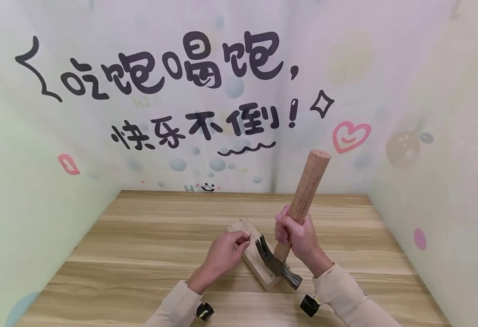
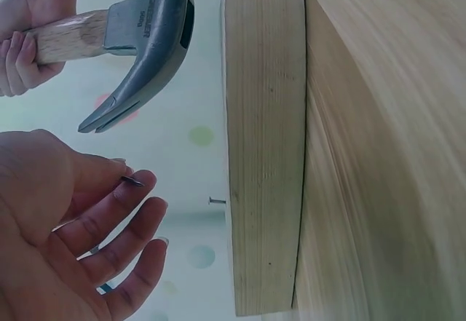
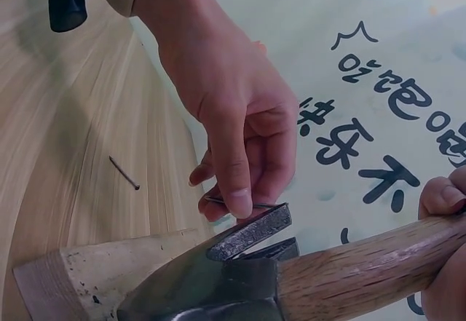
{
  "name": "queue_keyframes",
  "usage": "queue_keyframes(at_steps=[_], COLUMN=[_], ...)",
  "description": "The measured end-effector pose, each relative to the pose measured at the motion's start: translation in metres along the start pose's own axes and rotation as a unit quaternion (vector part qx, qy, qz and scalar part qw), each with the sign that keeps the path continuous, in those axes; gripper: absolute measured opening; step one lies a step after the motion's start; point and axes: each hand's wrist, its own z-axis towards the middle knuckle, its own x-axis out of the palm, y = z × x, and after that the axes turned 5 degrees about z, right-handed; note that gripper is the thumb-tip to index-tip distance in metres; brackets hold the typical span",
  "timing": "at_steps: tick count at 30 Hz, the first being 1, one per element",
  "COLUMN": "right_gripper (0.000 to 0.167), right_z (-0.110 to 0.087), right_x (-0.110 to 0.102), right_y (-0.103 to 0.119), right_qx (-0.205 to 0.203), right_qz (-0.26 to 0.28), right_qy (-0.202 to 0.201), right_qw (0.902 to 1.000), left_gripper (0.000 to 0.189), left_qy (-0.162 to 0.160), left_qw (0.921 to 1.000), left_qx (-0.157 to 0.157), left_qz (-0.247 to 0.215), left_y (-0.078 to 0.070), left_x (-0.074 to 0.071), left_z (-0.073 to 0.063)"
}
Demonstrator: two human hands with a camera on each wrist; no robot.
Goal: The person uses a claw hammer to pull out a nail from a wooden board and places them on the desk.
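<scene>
Head view: right hand (image 1: 298,231) at about 4 o'clock, fingers wrapped round the wooden handle of a claw hammer (image 1: 306,193). Handle end points to 1 o'clock, steel head hangs low. Left hand (image 1: 224,252) near 6 o'clock, thumb and fingertips together over a wooden block (image 1: 259,263); what's pinched is too small to read here. Block lies between 5 and 6 o'clock, long axis 11 to 5, on a wood-grain tabletop (image 1: 140,254). Pale sleeves (image 1: 341,290) on both arms, a black wrist mount (image 1: 310,305) by the right one. Printed backdrop (image 1: 377,68) behind, black Chinese lettering (image 1: 202,122) from 10 to 1 o'clock.

Left wrist view: left hand at 8 o'clock, pinching a small dark nail (image 2: 132,181) between thumb and index finger, other fingers loosely bent. Block just to the 3 o'clock side of centre, flat on the tabletop. A standing nail (image 2: 217,201), near 6:30, sticks out of the block's upper face, head outward. Hammer head at 11 o'clock, apart from the block; right hand grips the handle at 10.

Right wrist view: left hand comes down from 12, same pinch on the small dark nail, close by the claws. Hammer head at 6, handle toward 4, right hand there partly cropped. Block end between 7 and 8. Loose nail (image 3: 124,173) lies on the tabletop between 8 and 9.
</scene>
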Motion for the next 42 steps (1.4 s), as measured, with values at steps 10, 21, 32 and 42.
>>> queue_keyframes(at_steps=[10,21,32,42], right_gripper=[0.025,0.026,0.026,0.027], right_z=[0.001,0.002,0.002,0.003], right_x=[-0.003,-0.006,-0.007,-0.005], right_y=[-0.005,-0.011,-0.017,-0.019], right_qx=[0.007,0.021,0.024,0.016], right_qz=[-0.016,-0.033,-0.028,-0.036], right_qy=[-0.007,-0.001,0.001,0.005], right_qw=[0.9998,0.9992,0.9993,0.9992], left_gripper=[0.009,0.005,0.005,0.005], left_qy=[-0.015,-0.024,-0.017,-0.005], left_qw=[0.9988,0.9933,0.9835,0.9756], left_qx=[-0.041,-0.094,-0.16,-0.198], left_qz=[0.022,0.062,0.084,0.095], left_y=[0.01,0.024,0.044,0.063], left_x=[-0.005,-0.013,-0.021,-0.027], left_z=[-0.004,-0.01,-0.019,-0.026])
